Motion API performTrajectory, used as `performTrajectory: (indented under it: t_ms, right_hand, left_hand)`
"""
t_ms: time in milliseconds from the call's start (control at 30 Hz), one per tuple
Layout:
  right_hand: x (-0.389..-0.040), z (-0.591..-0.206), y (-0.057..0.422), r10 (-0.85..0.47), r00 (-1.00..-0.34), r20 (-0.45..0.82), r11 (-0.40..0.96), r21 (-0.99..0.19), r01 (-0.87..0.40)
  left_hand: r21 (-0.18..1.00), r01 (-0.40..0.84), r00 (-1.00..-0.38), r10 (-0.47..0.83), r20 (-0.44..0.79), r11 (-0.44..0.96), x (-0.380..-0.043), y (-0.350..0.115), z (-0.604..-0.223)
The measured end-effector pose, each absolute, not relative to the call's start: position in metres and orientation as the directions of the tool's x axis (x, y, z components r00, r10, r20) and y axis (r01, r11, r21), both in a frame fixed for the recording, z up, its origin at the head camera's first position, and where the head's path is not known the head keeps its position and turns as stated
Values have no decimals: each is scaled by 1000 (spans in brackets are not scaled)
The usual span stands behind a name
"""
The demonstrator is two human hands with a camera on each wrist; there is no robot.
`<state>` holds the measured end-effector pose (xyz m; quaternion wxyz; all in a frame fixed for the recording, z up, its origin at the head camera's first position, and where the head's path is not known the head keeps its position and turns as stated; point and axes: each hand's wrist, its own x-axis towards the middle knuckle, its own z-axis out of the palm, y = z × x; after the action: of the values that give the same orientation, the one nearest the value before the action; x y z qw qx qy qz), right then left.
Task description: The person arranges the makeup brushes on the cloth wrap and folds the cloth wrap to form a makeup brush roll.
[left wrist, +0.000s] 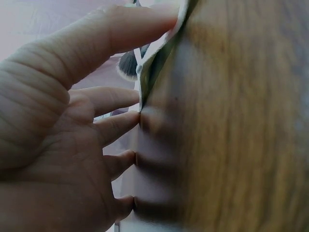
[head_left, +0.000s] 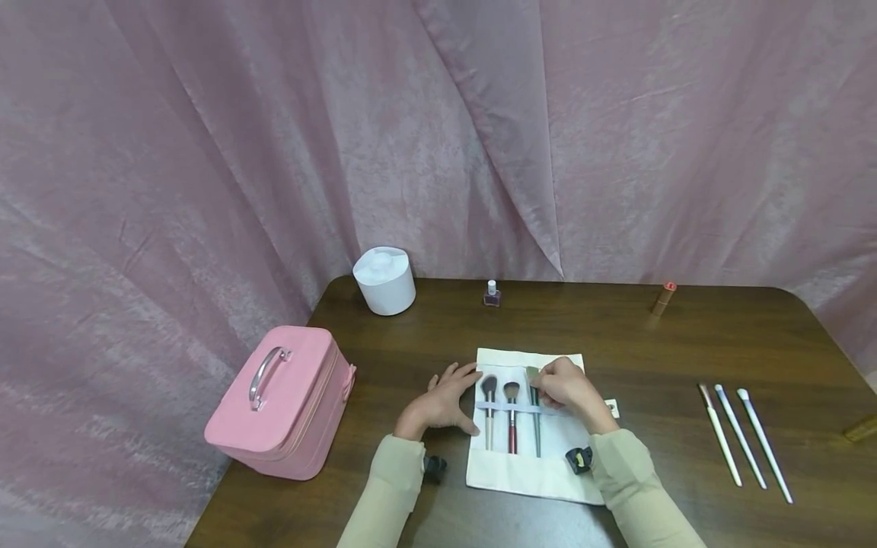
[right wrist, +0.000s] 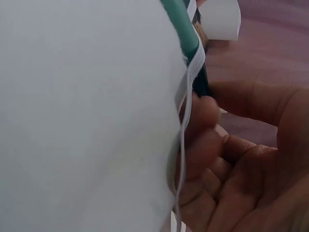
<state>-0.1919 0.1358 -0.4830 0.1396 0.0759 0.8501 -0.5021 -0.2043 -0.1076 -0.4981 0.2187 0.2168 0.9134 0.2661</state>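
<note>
The green-handled makeup brush [head_left: 537, 438] is partly covered by the right hand [head_left: 566, 386]; a gold-coloured object [head_left: 861, 428] is cut off by the head view's edge; the white tag [head_left: 612, 409] cannot be read.

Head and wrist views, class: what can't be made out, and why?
Head view: inside of the pink, boxy zipped case, hidden by its closed lid.
Head view: rest of the gold object, cut off by the right edge.
Head view: marking on the white tag, too small.
Right wrist view: bristles of the green-handled brush, mostly hidden by the right hand.
</note>
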Motion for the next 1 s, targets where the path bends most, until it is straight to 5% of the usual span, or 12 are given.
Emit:
performTrajectory:
  t_ms: [1000]
  right_hand:
    - [-186, -483, 139, -100, -954, -282, 649, -745, 152]
  left_hand:
    - [596, 288, -803, 528, -276, 750, -204, -109, -496]
